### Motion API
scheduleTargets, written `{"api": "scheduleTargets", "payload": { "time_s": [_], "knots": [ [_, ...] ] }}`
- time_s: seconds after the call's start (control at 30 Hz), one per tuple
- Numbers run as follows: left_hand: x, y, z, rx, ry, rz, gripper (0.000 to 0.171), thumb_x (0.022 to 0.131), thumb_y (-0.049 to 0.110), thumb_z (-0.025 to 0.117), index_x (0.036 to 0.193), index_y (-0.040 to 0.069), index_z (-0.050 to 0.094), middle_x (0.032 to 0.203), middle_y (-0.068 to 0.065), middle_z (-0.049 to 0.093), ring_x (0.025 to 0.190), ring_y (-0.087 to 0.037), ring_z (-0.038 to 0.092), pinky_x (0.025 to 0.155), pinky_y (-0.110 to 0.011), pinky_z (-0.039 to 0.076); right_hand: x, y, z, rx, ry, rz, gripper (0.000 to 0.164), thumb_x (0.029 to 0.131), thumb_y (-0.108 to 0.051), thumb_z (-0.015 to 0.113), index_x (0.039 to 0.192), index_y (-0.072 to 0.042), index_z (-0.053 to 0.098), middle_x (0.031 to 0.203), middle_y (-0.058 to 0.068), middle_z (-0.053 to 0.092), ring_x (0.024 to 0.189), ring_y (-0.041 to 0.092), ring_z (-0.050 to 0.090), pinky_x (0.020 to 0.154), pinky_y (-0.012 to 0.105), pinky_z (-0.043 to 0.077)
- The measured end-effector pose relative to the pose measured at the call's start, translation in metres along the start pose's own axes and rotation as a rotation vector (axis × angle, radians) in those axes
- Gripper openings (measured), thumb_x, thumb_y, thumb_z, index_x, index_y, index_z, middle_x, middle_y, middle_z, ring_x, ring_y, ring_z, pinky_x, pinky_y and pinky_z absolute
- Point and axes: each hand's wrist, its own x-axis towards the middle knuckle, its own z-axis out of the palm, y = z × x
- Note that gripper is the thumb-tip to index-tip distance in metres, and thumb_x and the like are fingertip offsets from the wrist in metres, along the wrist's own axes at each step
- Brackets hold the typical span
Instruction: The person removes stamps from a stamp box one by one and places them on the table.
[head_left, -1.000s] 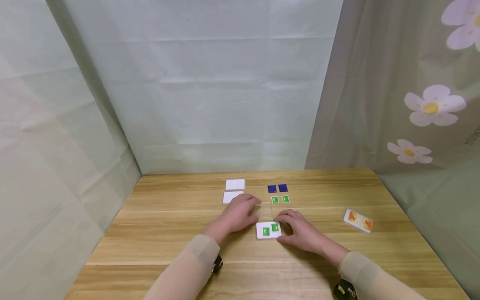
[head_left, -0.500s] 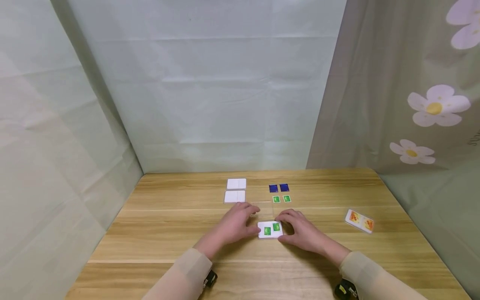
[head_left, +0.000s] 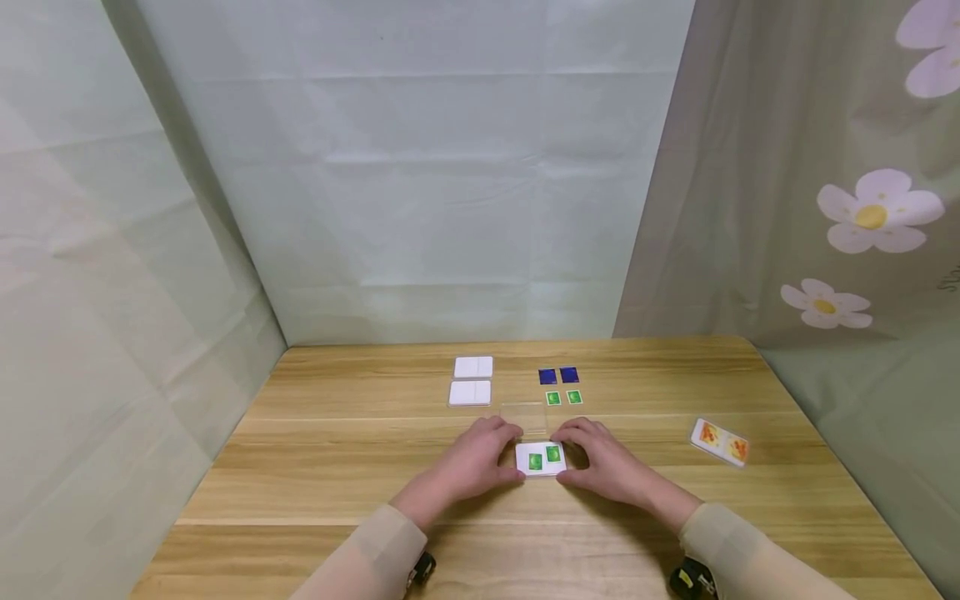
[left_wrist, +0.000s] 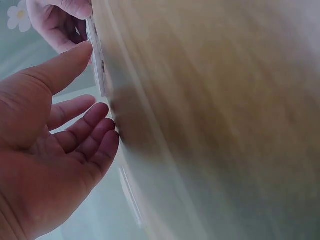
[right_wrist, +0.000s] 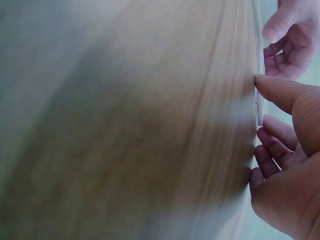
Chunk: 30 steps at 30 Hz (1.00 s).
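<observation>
A white card [head_left: 544, 467] with two green picture squares on it lies near the middle of the table. My left hand [head_left: 480, 458] holds its left end, thumb at the near corner and index finger at the far one. At the other end my right hand [head_left: 609, 465] grips the card the same way. In the left wrist view the card [left_wrist: 98, 60] shows edge-on as a thin slab between the hands. Just beyond it lies a clear plastic cover [head_left: 525, 410], partly hidden by the left fingers.
Two white cards [head_left: 470, 392] in clear frames lie at the back left. Behind the cover are two loose green squares [head_left: 553, 398] and two dark blue squares [head_left: 548, 377]. A card with orange pictures [head_left: 721, 442] lies to the right on the wooden table [head_left: 315, 467].
My left hand has drawn back from the clear cover toward me and come to the left end of the card. The cover sits slightly further left. The right hand has stayed put.
</observation>
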Motion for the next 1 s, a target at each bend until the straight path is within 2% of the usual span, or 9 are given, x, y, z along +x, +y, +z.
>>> {"api": "scheduleTargets", "payload": {
  "time_s": [0.33,0.57,0.83,1.0],
  "knots": [
    [0.002,0.001,0.003,0.037,0.006,0.011,0.059,0.09,0.034,0.095,0.138,0.007,0.073,0.131,-0.006,0.069,0.117,-0.021,0.06,0.105,-0.038,0.055,0.001,0.0,-0.001,0.019,-0.007,0.022,0.046,0.092,-0.025,0.093,0.132,-0.016,0.074,0.145,0.009,0.062,0.135,0.037,0.055,0.115,0.065,0.046],
    [0.002,0.001,0.005,0.058,0.006,0.017,0.057,0.091,0.034,0.094,0.137,0.007,0.074,0.129,-0.005,0.068,0.114,-0.019,0.059,0.103,-0.035,0.055,0.005,0.003,-0.002,0.048,0.007,0.026,0.042,0.094,-0.026,0.091,0.131,-0.014,0.075,0.139,0.004,0.065,0.132,0.032,0.056,0.114,0.061,0.047],
    [0.002,0.002,0.004,0.046,-0.001,0.008,0.056,0.091,0.034,0.094,0.136,0.007,0.074,0.129,-0.005,0.068,0.113,-0.019,0.058,0.102,-0.035,0.055,0.009,0.002,-0.002,0.071,0.04,0.053,0.026,0.094,-0.02,0.091,0.116,-0.018,0.077,0.125,-0.003,0.068,0.124,0.026,0.059,0.113,0.058,0.048],
    [0.001,0.002,0.003,0.034,-0.004,-0.002,0.055,0.091,0.034,0.094,0.136,0.008,0.074,0.129,-0.004,0.068,0.113,-0.019,0.058,0.102,-0.035,0.055,0.012,0.001,-0.002,0.056,0.039,0.058,0.022,0.093,-0.016,0.091,0.11,-0.019,0.077,0.121,-0.005,0.068,0.122,0.026,0.06,0.113,0.058,0.048]
  ]
}}
